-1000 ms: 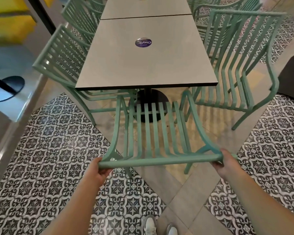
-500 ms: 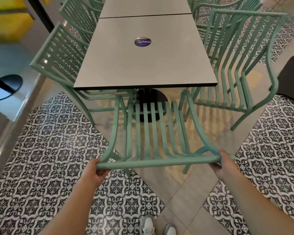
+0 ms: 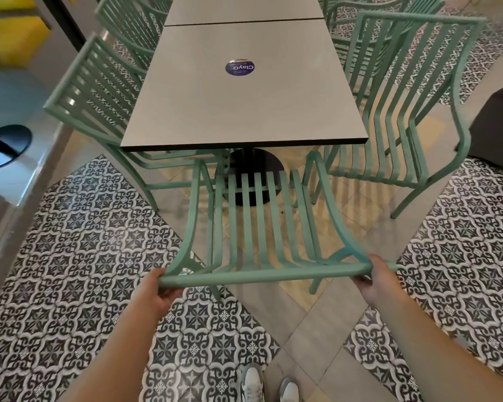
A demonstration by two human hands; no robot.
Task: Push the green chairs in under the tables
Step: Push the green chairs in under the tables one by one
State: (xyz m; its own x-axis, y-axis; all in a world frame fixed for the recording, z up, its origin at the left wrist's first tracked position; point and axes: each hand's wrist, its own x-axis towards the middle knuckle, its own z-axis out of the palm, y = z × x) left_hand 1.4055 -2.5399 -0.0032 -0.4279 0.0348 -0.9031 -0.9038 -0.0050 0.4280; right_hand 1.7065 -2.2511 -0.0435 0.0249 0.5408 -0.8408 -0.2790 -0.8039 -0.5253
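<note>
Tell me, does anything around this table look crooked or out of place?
Yes: the right-side chair stands pulled out and angled away from the table, while the left-side chair sits tucked in. The chair gripped by both hands is only partly under. No spills or damage show.

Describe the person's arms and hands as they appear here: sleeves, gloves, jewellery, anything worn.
Both forearms are bare for all of their visible length; no sleeve shows in the frame. The left hand and the right hand wear no gloves, and no watch, bracelet or ring can be seen on the parts in view. The only clothing visible is a pair of light grey and white shoes at the bottom edge.
</note>
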